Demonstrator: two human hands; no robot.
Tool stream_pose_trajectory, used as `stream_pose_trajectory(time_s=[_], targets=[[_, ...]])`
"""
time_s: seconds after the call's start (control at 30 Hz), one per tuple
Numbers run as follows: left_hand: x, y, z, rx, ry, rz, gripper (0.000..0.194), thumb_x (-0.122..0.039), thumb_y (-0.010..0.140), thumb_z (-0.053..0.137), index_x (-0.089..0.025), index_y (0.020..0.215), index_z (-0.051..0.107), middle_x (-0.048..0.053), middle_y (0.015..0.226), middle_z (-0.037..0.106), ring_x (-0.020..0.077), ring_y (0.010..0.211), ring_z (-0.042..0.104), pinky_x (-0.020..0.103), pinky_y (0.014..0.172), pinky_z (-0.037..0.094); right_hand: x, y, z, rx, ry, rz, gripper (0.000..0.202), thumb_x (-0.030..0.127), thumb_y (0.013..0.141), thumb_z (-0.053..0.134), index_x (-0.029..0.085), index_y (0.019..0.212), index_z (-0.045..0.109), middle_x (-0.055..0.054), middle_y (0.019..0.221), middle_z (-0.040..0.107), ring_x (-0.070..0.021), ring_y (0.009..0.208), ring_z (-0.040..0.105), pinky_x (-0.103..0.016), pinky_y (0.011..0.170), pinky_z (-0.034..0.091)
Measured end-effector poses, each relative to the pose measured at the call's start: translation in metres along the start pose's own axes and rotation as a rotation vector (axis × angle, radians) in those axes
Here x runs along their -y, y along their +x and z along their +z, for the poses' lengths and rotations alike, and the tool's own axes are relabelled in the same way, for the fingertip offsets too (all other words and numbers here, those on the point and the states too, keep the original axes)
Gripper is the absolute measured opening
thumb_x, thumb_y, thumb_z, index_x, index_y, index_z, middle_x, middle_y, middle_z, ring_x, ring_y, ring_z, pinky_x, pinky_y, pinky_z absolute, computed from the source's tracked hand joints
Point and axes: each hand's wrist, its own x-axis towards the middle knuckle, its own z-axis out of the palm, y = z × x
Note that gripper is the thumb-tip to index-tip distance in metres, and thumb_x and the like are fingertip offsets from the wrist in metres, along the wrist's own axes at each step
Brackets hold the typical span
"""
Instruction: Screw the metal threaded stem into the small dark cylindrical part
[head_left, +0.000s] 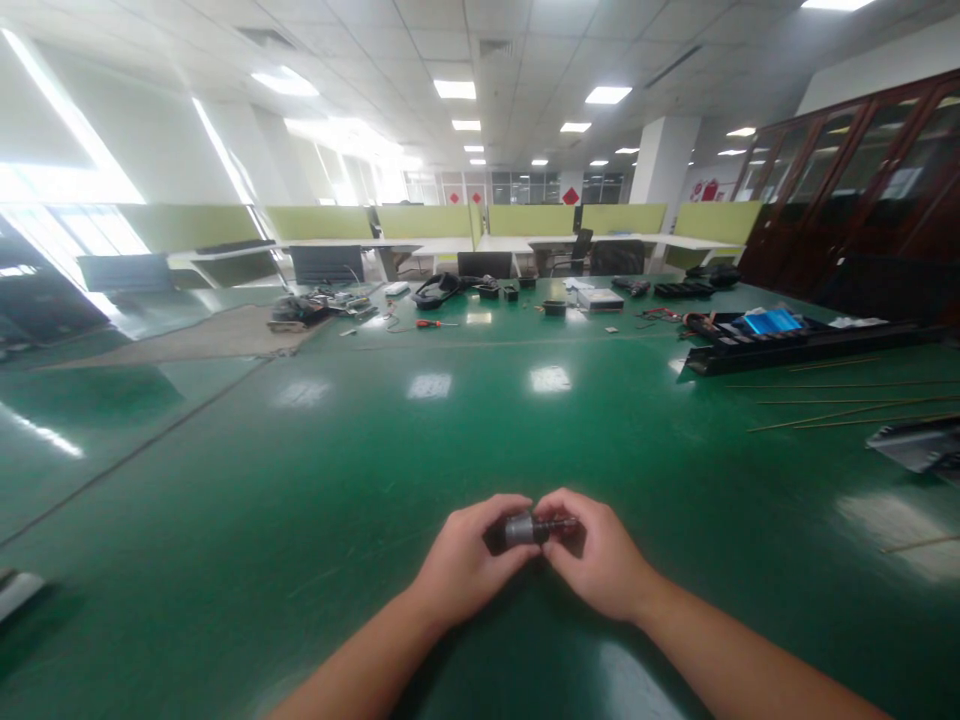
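Between my two hands, just above the green tabletop, lies a small grey-and-black cylindrical part [519, 530] with a thin ridged shaft on its right side. My left hand [465, 560] has its thumb and fingers curled round the thick grey end. The shaft side is pinched by my right hand [600, 560], its fingertips close to the black collar. Both sets of fingertips nearly meet at the middle of the part. Its exact kind is too small and partly covered to tell.
Farther back on the green table [375, 430] lie a red-handled screwdriver [431, 323], a white box [600, 299] and a heap of electronic parts [300, 308]. To the right are a long black tray [795, 345] and several thin rods [847, 402]. A seam crosses the table at left.
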Motion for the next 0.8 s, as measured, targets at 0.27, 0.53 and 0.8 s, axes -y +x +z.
stream_pose_trajectory(time_s=[0.27, 0.53, 0.8], targets=[[0.0003, -0.0021, 0.0002, -0.009, 0.012, 0.012, 0.032, -0.030, 0.080, 0.073, -0.023, 0.111, 0.067, 0.004, 0.104, 0.073, 0.0213, 0.094, 0.069, 0.031, 0.086, 0.053, -0.0013, -0.0006, 0.0001, -0.012, -0.031, 0.030, 0.022, 0.008, 0.077, 0.059, 0.019, 0.095, 0.067, -0.002, 0.089, 0.069, -0.0174, 0.081, 0.065, -0.028, 0.076, 0.051], [0.0030, -0.0028, 0.0013, -0.020, 0.012, 0.020, 0.032, -0.030, 0.079, 0.074, -0.023, 0.110, 0.068, 0.005, 0.105, 0.073, 0.0217, 0.096, 0.069, 0.032, 0.088, 0.053, -0.0039, -0.0001, 0.0005, -0.007, -0.041, 0.029, 0.022, 0.009, 0.077, 0.060, 0.019, 0.094, 0.069, -0.002, 0.088, 0.071, -0.0178, 0.081, 0.066, -0.028, 0.076, 0.051], [0.0038, -0.0034, 0.0022, -0.028, 0.056, 0.043, 0.026, -0.030, 0.080, 0.075, -0.024, 0.105, 0.071, 0.002, 0.100, 0.074, 0.0205, 0.092, 0.070, 0.031, 0.085, 0.054, -0.0038, 0.0003, 0.0000, -0.020, -0.035, 0.040, 0.020, 0.010, 0.077, 0.062, 0.018, 0.092, 0.072, -0.004, 0.089, 0.072, -0.0186, 0.082, 0.067, -0.029, 0.076, 0.053]])
